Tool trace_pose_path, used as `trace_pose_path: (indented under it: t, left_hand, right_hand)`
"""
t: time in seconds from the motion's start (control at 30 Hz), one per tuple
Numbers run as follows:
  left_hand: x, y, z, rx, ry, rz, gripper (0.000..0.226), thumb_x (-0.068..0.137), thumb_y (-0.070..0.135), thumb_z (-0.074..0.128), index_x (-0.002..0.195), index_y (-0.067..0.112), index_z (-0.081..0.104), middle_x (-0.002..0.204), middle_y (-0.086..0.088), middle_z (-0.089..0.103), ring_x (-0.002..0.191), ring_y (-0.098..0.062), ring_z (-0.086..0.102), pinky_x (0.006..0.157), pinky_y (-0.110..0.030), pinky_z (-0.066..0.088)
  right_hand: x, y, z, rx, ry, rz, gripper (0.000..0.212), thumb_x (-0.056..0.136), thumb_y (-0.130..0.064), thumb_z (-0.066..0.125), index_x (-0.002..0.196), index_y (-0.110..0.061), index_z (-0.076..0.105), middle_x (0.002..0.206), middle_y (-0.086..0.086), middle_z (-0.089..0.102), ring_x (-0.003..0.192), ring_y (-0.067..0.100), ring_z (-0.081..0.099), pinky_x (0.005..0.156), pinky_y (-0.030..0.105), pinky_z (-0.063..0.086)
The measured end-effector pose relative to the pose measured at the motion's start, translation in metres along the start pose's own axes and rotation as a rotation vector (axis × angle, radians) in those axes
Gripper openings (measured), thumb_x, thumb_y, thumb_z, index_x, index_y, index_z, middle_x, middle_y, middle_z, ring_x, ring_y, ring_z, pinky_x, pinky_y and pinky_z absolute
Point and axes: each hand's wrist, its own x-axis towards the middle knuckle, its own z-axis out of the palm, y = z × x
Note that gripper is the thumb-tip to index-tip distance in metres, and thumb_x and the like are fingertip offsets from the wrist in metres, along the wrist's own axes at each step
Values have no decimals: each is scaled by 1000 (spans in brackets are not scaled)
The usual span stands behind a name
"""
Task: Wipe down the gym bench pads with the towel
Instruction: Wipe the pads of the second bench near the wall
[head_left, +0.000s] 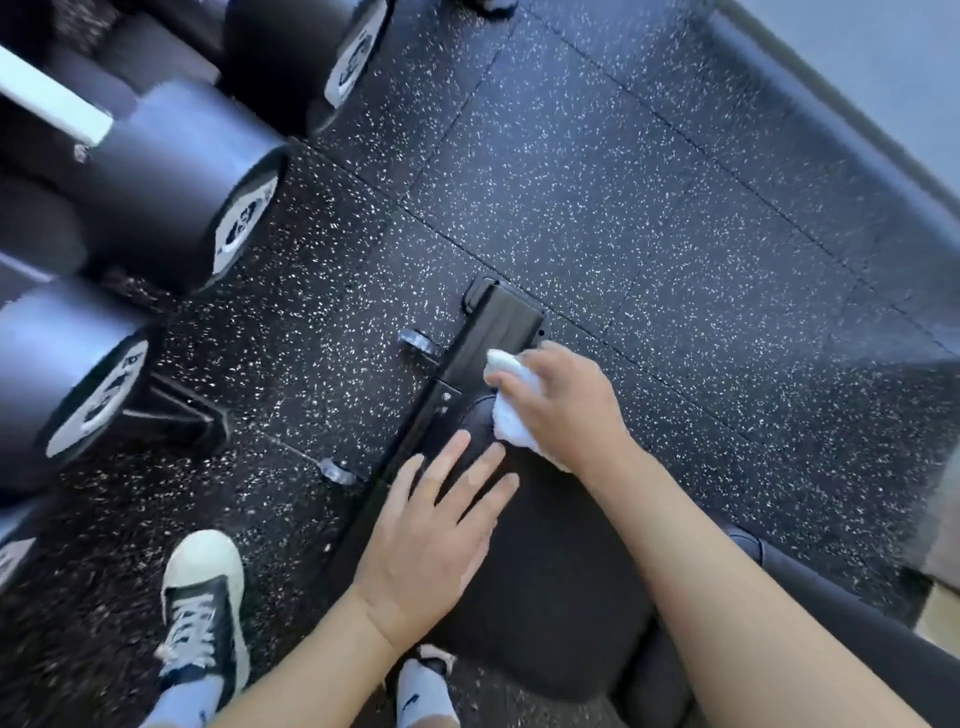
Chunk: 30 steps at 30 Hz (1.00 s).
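Covering most of the view, the black rubber floor (649, 208) is flecked with white and split by thin tile seams. Large dark dumbbells (171, 182) with pale printed end caps sit along the left side, blurred so their markings cannot be read. The black bench pad (550, 587) runs from the lower middle up toward the centre, with a second padded section (857, 623) just beside it at the lower right, and the black metal frame foot (498, 327) reaches past the pad's far end onto the floor. The left hand (431, 530) lies flat on the pad, fingers straight and spread, grasping nothing. The right hand (566, 410) has its fingers curled around the white towel (511, 395), bunched and pressed at the pad's far end where it meets the frame. A dark sneaker (205, 608) with white laces stands on the floor left of the bench.
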Motion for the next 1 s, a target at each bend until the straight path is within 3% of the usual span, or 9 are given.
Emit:
trace_pose_path:
  t: [0.1, 0.2, 0.33, 0.4, 0.53, 0.6, 0.7, 0.83, 1.0]
  left_hand:
    - [-43, -11, -4, -5, -36, 113, 49, 98, 22, 57, 147, 23, 61, 164, -4, 46, 153, -32, 42, 112, -58, 48]
    - [-70, -20, -6, 15, -62, 240, 49, 97, 12, 47, 144, 11, 63, 160, -15, 49, 151, -34, 43, 119, -53, 40]
    - [-81, -22, 0, -42, 9, 253, 53, 105, 2, 27, 147, 5, 59, 162, -19, 45, 152, -34, 42, 124, -48, 28]
    - [-87, -20, 9, -38, 28, 240, 51, 107, 4, 28, 152, 4, 53, 166, -19, 38, 156, -34, 36, 127, -48, 23]
    - [-107, -8, 23, -18, -24, 186, 64, 101, 21, 56, 160, 3, 37, 173, -19, 22, 161, -34, 22, 132, -49, 17]
    - [-118, -1, 27, -7, -19, 201, 62, 102, 22, 51, 160, 4, 37, 173, -17, 25, 161, -35, 21, 131, -49, 18]
    - [-133, 7, 33, 12, 32, 216, 58, 100, 15, 37, 157, 5, 39, 170, -14, 30, 158, -32, 25, 131, -47, 14]
    - [-134, 6, 30, 13, 27, 219, 59, 100, 16, 33, 158, 5, 37, 170, -12, 28, 157, -30, 25, 130, -43, 25]
    - [-132, -1, 29, 22, 42, 226, 57, 102, 11, 35, 158, 8, 42, 171, -10, 31, 159, -29, 28, 131, -44, 22]
  right_hand:
    - [8, -30, 4, -123, -64, -109, 43, 97, -55, 62, 74, -18, 61, 79, -2, 46, 73, 20, 52, 63, 37, 36]
    - [9, -68, 27, -466, -69, -444, 36, 89, -47, 72, 64, -22, 63, 73, -3, 50, 70, 26, 56, 62, 33, 27]
    - [-12, -100, 62, -739, -379, -755, 34, 90, -48, 61, 66, -24, 69, 73, -6, 58, 71, 23, 62, 65, 34, 24]
    - [-1, -91, 50, -740, -375, -742, 41, 95, -54, 51, 74, -26, 71, 76, -7, 53, 77, 22, 64, 65, 33, 30]
    - [25, -82, 11, -698, -331, -420, 58, 85, -69, 33, 91, -26, 71, 81, -7, 48, 95, 26, 65, 82, 37, 52]
    - [9, -98, 30, -807, -327, -502, 53, 92, -60, 34, 86, -23, 71, 82, -6, 48, 94, 26, 64, 78, 36, 45]
    - [-40, -126, 77, -811, -471, -732, 39, 96, -47, 41, 72, -24, 61, 76, -5, 44, 80, 23, 60, 69, 36, 28]
    - [-50, -131, 96, -802, -603, -822, 39, 98, -51, 48, 70, -24, 55, 76, -5, 50, 79, 24, 62, 70, 37, 39]
    - [18, -108, 40, -838, -376, -437, 53, 94, -64, 42, 84, -17, 67, 91, 2, 70, 89, 29, 69, 78, 33, 53]
